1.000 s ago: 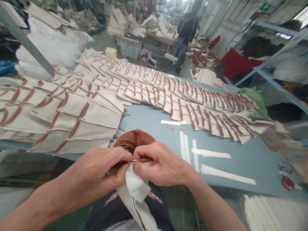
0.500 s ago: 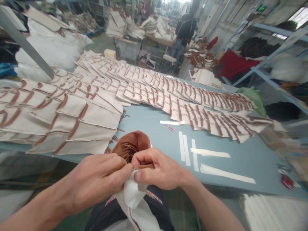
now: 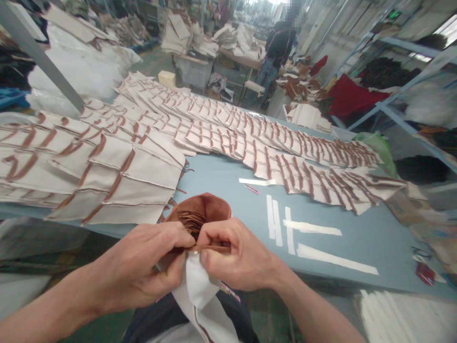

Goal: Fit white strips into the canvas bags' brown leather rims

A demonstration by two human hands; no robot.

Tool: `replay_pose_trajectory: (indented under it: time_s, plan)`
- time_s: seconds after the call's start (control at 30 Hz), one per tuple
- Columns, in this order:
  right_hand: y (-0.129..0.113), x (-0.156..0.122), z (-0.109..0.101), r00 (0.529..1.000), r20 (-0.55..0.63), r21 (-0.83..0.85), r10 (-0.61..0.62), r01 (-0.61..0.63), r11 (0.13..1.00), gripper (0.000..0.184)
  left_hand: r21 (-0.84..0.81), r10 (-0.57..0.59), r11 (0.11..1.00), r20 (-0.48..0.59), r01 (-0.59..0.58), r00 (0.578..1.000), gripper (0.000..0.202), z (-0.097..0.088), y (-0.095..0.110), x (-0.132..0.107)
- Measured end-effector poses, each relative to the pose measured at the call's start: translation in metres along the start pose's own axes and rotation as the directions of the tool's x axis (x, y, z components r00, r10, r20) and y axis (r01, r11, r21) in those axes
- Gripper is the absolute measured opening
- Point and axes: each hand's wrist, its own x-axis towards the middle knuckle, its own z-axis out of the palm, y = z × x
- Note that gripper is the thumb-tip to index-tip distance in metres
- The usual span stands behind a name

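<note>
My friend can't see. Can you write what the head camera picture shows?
A person's left hand and right hand hold brown and white material between their fingers. Beyond, a blue table bears overlapping cream pieces with brown bands and some white strips.
</note>
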Motion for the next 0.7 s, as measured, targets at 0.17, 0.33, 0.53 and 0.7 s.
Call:
replay_pose_trajectory:
  time_s: [0.17, 0.33, 0.53, 0.7]
  plan:
    - [0.007, -0.006, 0.005, 0.925, -0.113, -0.461, -0.362, 0.274, 0.844, 0.007, -0.115, -0.119, 0.983, 0.169, 0.140, 0.978, 0.029, -0.014, 0.003, 0.010]
    - [0.015, -0.006, 0.007, 0.871, -0.122, -0.638, -0.475, 0.297, 0.710, 0.008, -0.100, -0.042, 0.992, 0.312, 0.076, 0.949, 0.037, -0.006, -0.005, 0.009]
    - [0.023, -0.008, 0.008, 0.855, -0.094, -0.586, -0.510, 0.367, 0.723, 0.010, 0.054, 0.164, 0.983, 0.200, -0.178, 0.966, 0.039, 0.000, -0.018, -0.005]
    - [0.026, -0.008, 0.002, 0.878, -0.039, -0.517, -0.478, 0.391, 0.762, 0.011, -0.143, 0.051, 0.990, 0.239, -0.017, 0.970, 0.042, -0.010, -0.023, 0.002]
